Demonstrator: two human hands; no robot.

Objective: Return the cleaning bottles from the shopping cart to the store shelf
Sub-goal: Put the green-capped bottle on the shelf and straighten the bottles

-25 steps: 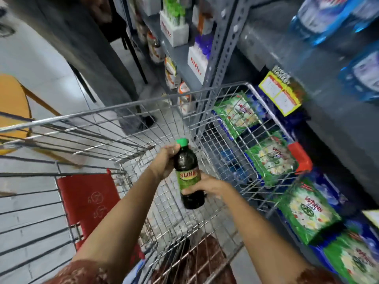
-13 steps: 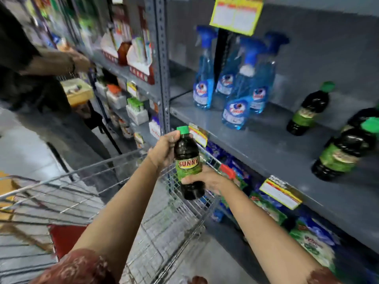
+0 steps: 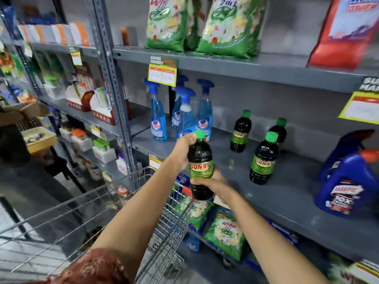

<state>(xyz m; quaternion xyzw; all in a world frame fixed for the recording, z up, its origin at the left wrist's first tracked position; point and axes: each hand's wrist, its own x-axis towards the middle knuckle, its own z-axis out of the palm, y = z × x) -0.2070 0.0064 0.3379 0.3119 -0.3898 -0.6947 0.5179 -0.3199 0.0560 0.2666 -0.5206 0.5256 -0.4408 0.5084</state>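
I hold a dark Sunny bottle with a green cap and green label upright in front of the grey middle shelf. My left hand grips its neck and shoulder. My right hand wraps the lower body from behind. Three matching Sunny bottles stand on the shelf to the right, apart from mine. The wire shopping cart is below my arms, its inside mostly hidden.
Blue spray bottles stand at the shelf's back left. Large blue jugs sit at the right. Green detergent bags fill the shelf above and the one below. Another person stands at the far left by the aisle.
The bottle has risen out of the cart to the level of the middle shelf. My view has tilted up from the cart to the shelves. Both hands keep the same grip.
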